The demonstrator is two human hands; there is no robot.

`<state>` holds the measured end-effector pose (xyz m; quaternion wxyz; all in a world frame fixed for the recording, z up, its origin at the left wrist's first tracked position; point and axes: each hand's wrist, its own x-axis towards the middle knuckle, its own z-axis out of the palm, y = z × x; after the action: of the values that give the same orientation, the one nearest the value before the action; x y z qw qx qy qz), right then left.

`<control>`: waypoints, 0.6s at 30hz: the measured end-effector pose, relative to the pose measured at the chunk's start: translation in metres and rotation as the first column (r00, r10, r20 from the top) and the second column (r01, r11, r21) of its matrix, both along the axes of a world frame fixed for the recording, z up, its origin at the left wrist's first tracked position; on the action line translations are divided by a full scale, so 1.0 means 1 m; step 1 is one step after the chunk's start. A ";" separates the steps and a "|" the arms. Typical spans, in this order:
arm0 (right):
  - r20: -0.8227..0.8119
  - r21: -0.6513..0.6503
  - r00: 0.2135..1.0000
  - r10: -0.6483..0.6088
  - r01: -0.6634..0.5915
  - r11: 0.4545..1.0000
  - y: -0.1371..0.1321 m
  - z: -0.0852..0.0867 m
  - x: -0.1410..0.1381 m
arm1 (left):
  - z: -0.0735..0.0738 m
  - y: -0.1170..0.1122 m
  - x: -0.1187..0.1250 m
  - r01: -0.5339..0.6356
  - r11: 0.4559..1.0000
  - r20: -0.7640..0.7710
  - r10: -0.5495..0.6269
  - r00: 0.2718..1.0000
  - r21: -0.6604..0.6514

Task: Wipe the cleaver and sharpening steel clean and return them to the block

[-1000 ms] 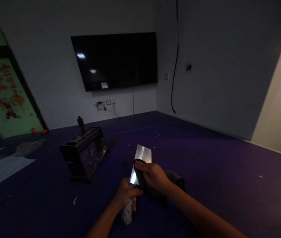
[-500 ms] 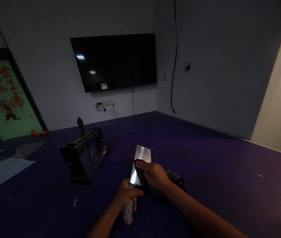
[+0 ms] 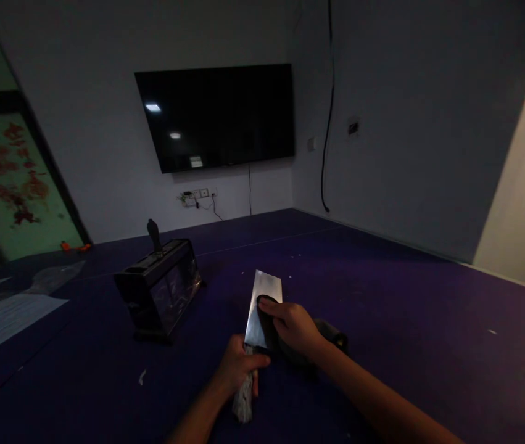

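My left hand [image 3: 240,368] is wrapped around the handle of a cleaver, with the thumb lying across near the base of the blade. Pale, crumpled wrapping [image 3: 243,401] covers the handle and sticks out below the fist. The broad, shiny cleaver blade [image 3: 266,285] points away from me. Pressed to its right side is a dark, black-edged piece of soft-looking material [image 3: 266,327], held under the fingers of my right hand [image 3: 295,327]. Behind my right wrist lies a dark rolled object [image 3: 331,334], partly hidden; I cannot make out its kind.
A black knife block [image 3: 160,287] with clear sides stands to the left, one dark handle [image 3: 153,234] rising from it. Paper sheets [image 3: 10,317] and clear plastic [image 3: 56,277] lie farther left. White scraps [image 3: 142,377] dot the purple tabletop [image 3: 396,320]. A television [image 3: 220,117] hangs behind.
My right hand and the dark material have shifted slightly rightward along the blade's face. The bright glare on the blade has dimmed. My left hand keeps its grip.
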<state>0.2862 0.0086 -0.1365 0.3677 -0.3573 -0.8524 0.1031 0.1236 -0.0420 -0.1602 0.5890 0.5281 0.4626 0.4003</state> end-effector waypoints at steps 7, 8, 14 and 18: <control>0.028 0.040 0.995 0.098 -0.099 0.994 -0.011 0.000 -0.009 | 0.000 -0.002 0.002 -0.090 0.996 0.009 0.090 0.996 0.004; 0.039 0.046 0.993 0.108 -0.110 0.993 -0.013 0.000 -0.010 | 0.002 -0.002 0.002 -0.094 0.996 -0.002 0.094 0.996 0.003; 0.078 0.047 0.977 0.197 -0.201 0.978 -0.021 0.004 -0.015 | 0.008 -0.003 0.003 -0.065 0.998 -0.009 0.065 0.998 0.012; 0.066 0.059 0.980 0.188 -0.192 0.980 -0.019 0.003 -0.013 | 0.005 -0.001 0.002 -0.047 0.999 -0.013 0.047 0.999 0.011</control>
<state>0.2732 -0.0106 -0.1330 0.3416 -0.2651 -0.8962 0.0989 0.1252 -0.0431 -0.1551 0.5736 0.5227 0.4765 0.4131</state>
